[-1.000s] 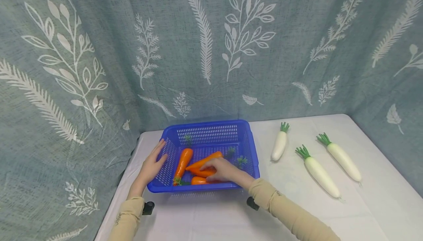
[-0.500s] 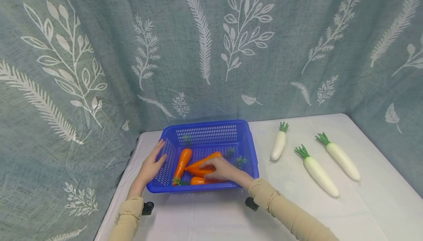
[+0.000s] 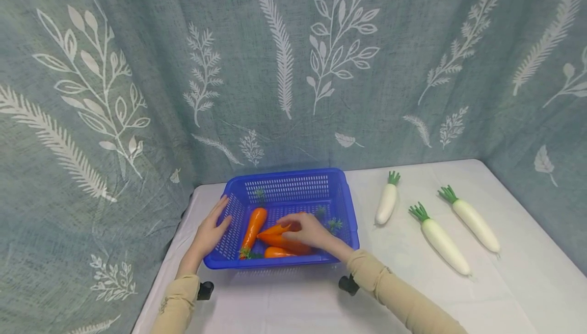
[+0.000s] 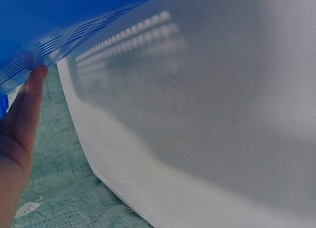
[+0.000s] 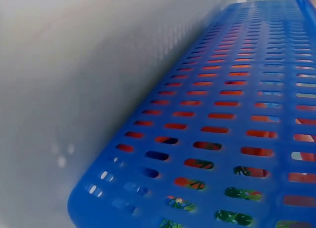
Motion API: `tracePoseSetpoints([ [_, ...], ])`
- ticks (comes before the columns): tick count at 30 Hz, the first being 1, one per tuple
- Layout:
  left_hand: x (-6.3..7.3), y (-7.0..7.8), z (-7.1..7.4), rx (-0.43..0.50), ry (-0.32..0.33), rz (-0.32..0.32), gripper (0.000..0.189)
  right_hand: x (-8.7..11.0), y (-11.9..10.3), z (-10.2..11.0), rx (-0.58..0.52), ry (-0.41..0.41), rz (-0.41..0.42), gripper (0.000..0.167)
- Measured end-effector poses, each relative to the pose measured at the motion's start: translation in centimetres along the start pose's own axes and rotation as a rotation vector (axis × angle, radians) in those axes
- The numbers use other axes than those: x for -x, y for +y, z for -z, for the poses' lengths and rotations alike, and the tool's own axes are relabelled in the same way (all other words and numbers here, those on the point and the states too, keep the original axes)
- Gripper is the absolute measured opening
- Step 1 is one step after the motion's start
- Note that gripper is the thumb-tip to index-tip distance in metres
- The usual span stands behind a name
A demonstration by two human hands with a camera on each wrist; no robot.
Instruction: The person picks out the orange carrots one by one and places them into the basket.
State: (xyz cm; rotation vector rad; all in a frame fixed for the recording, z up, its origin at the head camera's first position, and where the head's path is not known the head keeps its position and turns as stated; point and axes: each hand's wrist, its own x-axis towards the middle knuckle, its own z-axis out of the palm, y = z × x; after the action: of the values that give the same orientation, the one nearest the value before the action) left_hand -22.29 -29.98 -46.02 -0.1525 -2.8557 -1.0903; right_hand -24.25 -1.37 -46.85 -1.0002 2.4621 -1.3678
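Observation:
In the head view a blue plastic basket (image 3: 284,172) holds several orange carrots with green tops. My left hand (image 3: 210,229) rests against its left side, fingers extended. The left wrist view shows the straight fingertips of that hand (image 4: 27,107) touching the slotted wall. Inside the basket, my right hand (image 3: 309,230) has its fingers and thumb around the rear carrot (image 3: 293,226), which it partly covers. Just in front lie another carrot (image 3: 277,242) and one close to the front wall (image 3: 276,252). A further carrot (image 3: 253,232) lies to the left.
Three white radishes with green tops lie right of the basket: a small one (image 3: 387,204), a middle one (image 3: 445,245) and a far right one (image 3: 477,225). A white cloth (image 3: 275,303) covers the table. A patterned curtain (image 3: 293,69) hangs behind.
My right hand has shifted slightly backward inside the basket, from the middle carrot to the rear one, and the middle carrot is more exposed. The left hand has stayed in place.

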Motion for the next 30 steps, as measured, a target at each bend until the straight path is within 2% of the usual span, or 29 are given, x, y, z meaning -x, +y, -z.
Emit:
tracePoseSetpoints([
  [7, 0.0, 0.1, -0.1, 0.001, 0.001, 0.005, 0.054, 0.2, -0.1, 0.4, -0.184, 0.055, -0.028, 0.034],
  [18, 0.2, 0.2, 0.0, 0.005, 0.007, 0.003, 0.054, 1.5, -0.6, 2.5, -0.422, 0.037, -0.091, 0.039],
  [22, 0.2, 0.3, 0.1, 0.019, 0.009, 0.008, 0.054, 2.2, -0.8, 3.8, -0.460, 0.052, -0.103, 0.040],
  [30, 0.0, 0.0, 0.0, 0.053, -0.003, 0.030, 0.054, 4.6, -0.3, 6.2, -0.492, 0.124, -0.067, 0.040],
])
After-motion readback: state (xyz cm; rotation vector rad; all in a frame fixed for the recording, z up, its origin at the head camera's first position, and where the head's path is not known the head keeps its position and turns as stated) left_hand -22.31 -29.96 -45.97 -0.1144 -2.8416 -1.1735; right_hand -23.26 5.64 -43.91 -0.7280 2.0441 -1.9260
